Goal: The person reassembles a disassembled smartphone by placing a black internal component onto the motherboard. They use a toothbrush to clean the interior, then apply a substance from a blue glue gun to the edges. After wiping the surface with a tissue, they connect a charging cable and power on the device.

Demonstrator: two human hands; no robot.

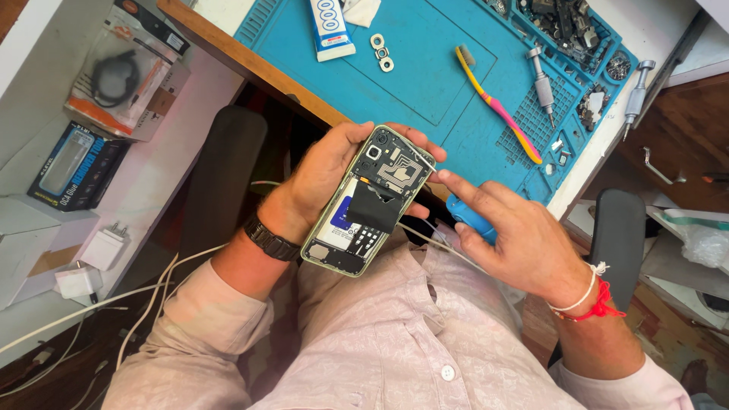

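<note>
One opened phone (367,201), at centre. Two hands: left hand (323,178) at nine o'clock of the phone, right hand (516,231) at three. One toothbrush (497,104) at one o'clock. Two screwdrivers: screwdriver (542,85) on the mat, another screwdriver (635,97) further toward two o'clock. One blue mat (425,83) at twelve. One glue tube (329,28) at twelve. Two white chargers (91,262) at eight o'clock. Two boxes (99,114) at ten. One watch (269,238), one red wrist thread (596,300).
</note>
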